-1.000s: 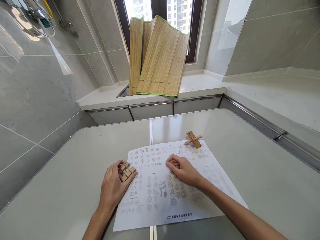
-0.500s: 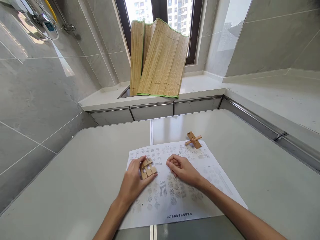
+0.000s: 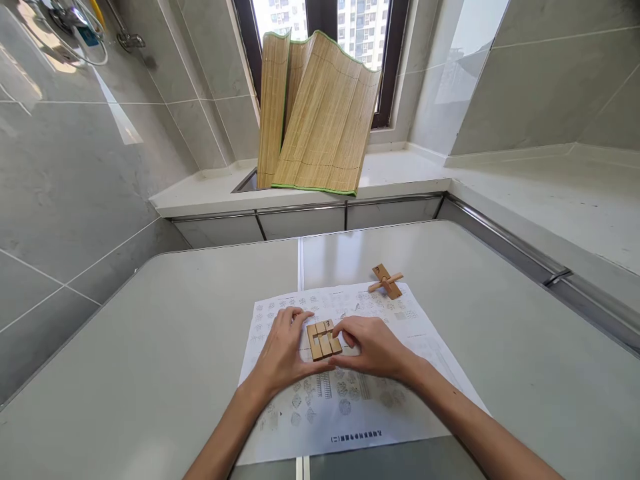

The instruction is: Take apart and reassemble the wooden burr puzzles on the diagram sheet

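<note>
A small wooden burr-puzzle block [image 3: 324, 341], made of notched sticks with gaps between them and a "3" on one stick, is on the printed sheet between my hands. My left hand [image 3: 283, 345] curves around its left side, thumb and fingers apart, the thumb stretched along the near edge. At the right side, my right hand [image 3: 370, 345] has its index fingertip on the block and its thumb at the near right corner, the other fingers curled. Farther back, a flat wooden piece with a stick crossing it [image 3: 386, 281] lies at the sheet's far edge.
The printed sheet [image 3: 360, 413], covered in small diagrams, lies on a pale table [image 3: 190, 347] with a seam down the middle. Beyond the table, a folded bamboo mat [image 3: 325, 120] stands on the white ledge [image 3: 400, 167] before a window. Tiled walls flank both sides.
The wooden block has moved right, toward the sheet's middle, with my left hand opening wider beside it. My right hand has gone from loosely curled and apart to touching the block's right side.
</note>
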`<state>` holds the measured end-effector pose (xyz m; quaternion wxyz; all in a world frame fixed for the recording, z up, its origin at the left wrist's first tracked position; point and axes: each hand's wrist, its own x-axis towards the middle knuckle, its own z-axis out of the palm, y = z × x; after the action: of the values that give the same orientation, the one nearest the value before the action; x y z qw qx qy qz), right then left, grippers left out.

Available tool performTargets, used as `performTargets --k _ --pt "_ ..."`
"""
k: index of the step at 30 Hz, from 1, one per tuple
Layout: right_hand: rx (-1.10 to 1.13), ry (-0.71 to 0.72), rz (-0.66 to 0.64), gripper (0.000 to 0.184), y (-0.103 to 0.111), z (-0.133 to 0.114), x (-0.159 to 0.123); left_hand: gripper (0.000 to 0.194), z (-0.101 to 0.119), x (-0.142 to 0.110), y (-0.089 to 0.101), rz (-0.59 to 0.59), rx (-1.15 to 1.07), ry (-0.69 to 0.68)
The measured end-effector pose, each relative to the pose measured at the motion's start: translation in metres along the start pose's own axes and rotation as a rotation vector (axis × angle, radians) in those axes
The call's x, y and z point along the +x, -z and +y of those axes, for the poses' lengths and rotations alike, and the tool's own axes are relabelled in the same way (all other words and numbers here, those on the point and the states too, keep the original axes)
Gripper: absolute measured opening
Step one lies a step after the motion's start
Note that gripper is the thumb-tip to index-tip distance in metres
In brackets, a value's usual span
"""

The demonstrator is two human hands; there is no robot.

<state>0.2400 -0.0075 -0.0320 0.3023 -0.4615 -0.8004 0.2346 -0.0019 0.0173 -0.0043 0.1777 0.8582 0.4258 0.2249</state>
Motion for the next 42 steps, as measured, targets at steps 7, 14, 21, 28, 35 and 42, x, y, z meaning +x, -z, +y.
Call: performTargets --k 7,14,21,28,35,42 --pt "0.223 -0.105 0.112 0.023 0.001 -0.002 0.002 0.068 -0.012 -0.009 0.017 -0.03 -0.257 0.172" --pt "0.779 -0.282 0.055 0.049 0.004 -0.008 0.002 0.07 0.001 -0.006 0.004 0.034 -0.651 0.237" --pt "0.916 -0.259 -0.05 0.038 -0.003 -0.02 0.0 0.069 0.012 -0.008 0.001 -0.021 -0.738 0.228" --pt "0.873 -0.279 -0.05 0.039 -0.002 -0.023 -0.001 0.063 0.018 -0.009 0.002 -0.073 -0.697 0.199" --pt "0.871 -0.31 -0.022 0.038 -0.004 -0.023 0.0 0.061 0.017 -0.011 -0.001 -0.09 -0.696 0.174" --pt "0.866 -0.322 -0.011 0.04 -0.01 -0.019 0.001 0.061 0.015 -0.011 -0.001 -0.096 -0.712 0.161"
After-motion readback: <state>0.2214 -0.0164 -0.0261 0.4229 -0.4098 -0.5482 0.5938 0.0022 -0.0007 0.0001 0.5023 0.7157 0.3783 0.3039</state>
